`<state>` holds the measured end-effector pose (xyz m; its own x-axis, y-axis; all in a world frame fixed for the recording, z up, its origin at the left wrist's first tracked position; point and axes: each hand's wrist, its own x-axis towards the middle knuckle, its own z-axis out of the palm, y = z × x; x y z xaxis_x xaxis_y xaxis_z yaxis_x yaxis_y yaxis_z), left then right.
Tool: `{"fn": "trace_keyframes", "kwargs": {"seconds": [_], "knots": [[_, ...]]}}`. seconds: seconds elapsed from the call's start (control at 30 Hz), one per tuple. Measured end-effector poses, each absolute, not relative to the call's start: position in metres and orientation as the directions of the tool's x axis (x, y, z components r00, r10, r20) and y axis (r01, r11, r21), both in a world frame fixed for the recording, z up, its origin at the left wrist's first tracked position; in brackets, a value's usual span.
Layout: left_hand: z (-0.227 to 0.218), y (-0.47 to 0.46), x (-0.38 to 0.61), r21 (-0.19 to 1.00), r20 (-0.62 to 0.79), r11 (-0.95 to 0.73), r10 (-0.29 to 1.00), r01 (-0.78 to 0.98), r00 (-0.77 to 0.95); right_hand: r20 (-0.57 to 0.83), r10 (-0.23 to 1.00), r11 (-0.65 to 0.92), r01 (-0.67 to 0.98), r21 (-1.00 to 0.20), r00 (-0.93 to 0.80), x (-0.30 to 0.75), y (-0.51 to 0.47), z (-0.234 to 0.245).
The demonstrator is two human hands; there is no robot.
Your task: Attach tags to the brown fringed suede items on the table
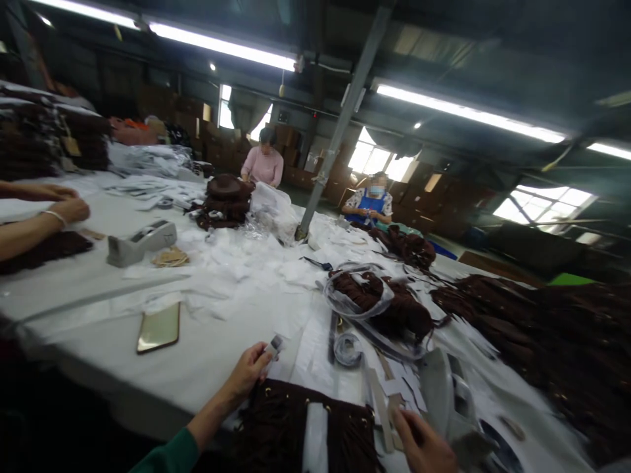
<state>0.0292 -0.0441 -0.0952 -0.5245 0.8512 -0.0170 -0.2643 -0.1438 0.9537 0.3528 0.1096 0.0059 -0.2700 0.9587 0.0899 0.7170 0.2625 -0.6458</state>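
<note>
Fringed brown bag point(276, 427) on the white surface point(207, 368), low between both hands.

Left hand point(250, 369) pinches a small pale strip point(275, 343) just above the bag. Right hand point(422, 448) lies curled beside a grey tape dispenser point(446, 401), its grip unclear. Beyond the left hand lies a gold phone point(158, 326); farther off are paper scraps point(256, 263), dark brown heaps point(542, 341) and a slanted steel post point(340, 125). A person in pink point(263, 164) and a person in blue point(369, 200) work under tube lights point(221, 46), with windows point(374, 157) behind.
</note>
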Motion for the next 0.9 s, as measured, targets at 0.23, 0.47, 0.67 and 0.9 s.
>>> {"fn": "trace_keyframes", "kwargs": {"seconds": [0.23,0.47,0.67,0.9], "knots": [[-0.093,-0.046,0.028,0.965,0.031,-0.158,0.861,-0.209,-0.508,0.183,0.557,0.616,0.255,-0.745,-0.810,0.188,0.036,0.024],[-0.092,-0.044,0.027,0.971,0.041,-0.157,0.853,-0.181,-0.520,0.109,0.543,0.627,0.316,-0.712,-0.833,0.136,0.036,-0.005],[-0.088,-0.044,0.029,0.975,0.055,-0.163,0.834,-0.149,-0.548,0.113,0.584,0.641,0.371,-0.672,-0.804,0.132,0.041,-0.017],[-0.086,-0.045,0.033,0.981,0.062,-0.157,0.809,-0.113,-0.584,0.086,0.657,0.583,0.432,-0.688,-0.749,0.126,0.041,-0.021]]}}
